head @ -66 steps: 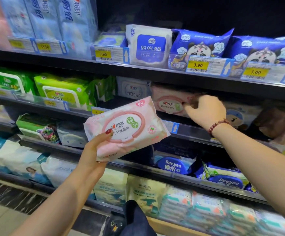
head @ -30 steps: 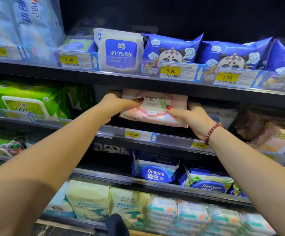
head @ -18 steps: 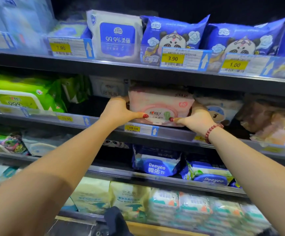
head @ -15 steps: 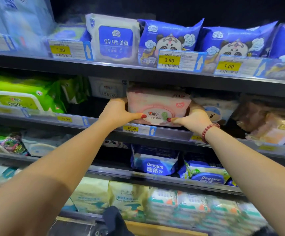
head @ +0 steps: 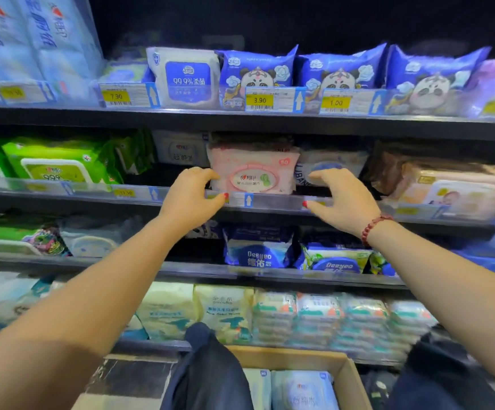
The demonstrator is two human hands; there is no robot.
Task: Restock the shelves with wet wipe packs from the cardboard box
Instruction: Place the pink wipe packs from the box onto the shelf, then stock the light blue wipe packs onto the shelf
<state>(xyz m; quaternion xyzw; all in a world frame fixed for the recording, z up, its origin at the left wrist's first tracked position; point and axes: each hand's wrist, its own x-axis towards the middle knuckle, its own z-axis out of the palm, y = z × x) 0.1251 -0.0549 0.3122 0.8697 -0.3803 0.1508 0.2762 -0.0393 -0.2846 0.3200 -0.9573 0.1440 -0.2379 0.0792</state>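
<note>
A pink wet wipe pack (head: pixel 253 170) stands upright on the second shelf (head: pixel 92 194) from the top, label facing me. My left hand (head: pixel 190 193) is just off its left edge, fingers curled and apart, holding nothing. My right hand (head: pixel 342 195), with a red bead bracelet on the wrist, hovers to the pack's right with spread fingers, clear of it. At the bottom sits the cardboard box (head: pixel 352 377) with pale blue wipe packs (head: pixel 302 390) inside.
Blue panda packs (head: pixel 341 72) and a white-blue pack (head: pixel 187 76) fill the top shelf. Green packs (head: pixel 57 161) sit left of the pink one, peach packs (head: pixel 453 184) right. Deeyeo packs (head: pixel 258 250) are below. My dark-clad knees flank the box.
Both hands set the pink pack upright on the shelf, then let go and drew back from its sides. The view tilted down, bringing the cardboard box into sight.
</note>
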